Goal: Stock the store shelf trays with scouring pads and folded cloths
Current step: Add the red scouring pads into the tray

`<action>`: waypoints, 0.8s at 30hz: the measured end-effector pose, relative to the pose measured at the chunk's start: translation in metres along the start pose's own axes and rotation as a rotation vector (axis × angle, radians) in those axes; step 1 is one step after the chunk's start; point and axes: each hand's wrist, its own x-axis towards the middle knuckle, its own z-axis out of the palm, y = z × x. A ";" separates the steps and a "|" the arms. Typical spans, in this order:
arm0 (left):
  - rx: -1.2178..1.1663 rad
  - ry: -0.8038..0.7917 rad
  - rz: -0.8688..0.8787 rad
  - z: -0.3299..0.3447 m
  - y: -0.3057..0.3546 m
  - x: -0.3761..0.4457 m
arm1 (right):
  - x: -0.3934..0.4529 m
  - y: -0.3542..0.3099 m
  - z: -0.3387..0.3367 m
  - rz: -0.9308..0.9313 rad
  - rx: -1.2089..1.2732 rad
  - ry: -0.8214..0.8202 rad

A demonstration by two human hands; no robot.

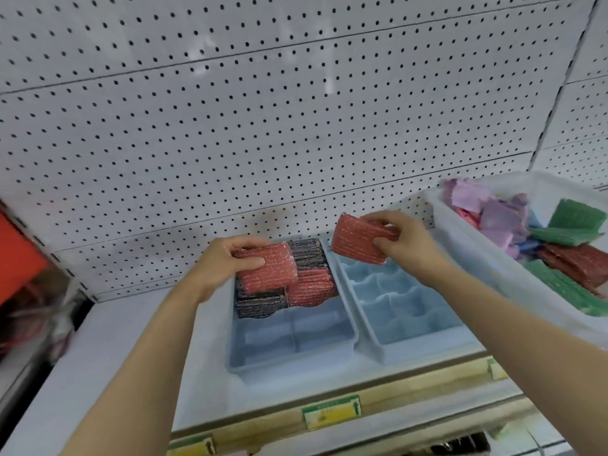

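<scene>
Two light blue divided trays stand side by side on the white shelf. The left tray (289, 358) holds black scouring pads (307, 253) and red scouring pads (311, 287) in its far compartments; its near compartments hold nothing. The right tray (424, 340) has nothing in its compartments. My left hand (223, 261) grips a red scouring pad (268, 271) just above the left tray's far left corner. My right hand (399, 240) pinches another red scouring pad (355, 240) in the air above the far end of the right tray.
A white supply bin (473, 251) at the right holds green pads (577, 218), red pads (572, 261) and purple folded cloths (493, 218). White pegboard (263, 126) backs the shelf. Yellow price labels (330, 413) line the shelf's front edge. Orange and red goods (19, 258) sit at the far left.
</scene>
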 end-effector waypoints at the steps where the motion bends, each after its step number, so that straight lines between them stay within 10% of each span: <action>1: 0.040 -0.012 -0.016 -0.004 -0.010 -0.006 | -0.001 -0.003 0.010 0.007 0.006 -0.014; 16: 0.781 0.206 0.338 0.039 -0.108 -0.027 | -0.028 -0.022 0.116 0.003 0.063 -0.200; 20: 0.980 0.152 0.096 0.046 -0.120 -0.024 | -0.034 -0.024 0.131 -0.031 0.059 -0.204; 24: 0.682 0.071 0.092 0.043 -0.112 -0.028 | -0.038 -0.026 0.150 -0.106 0.022 -0.259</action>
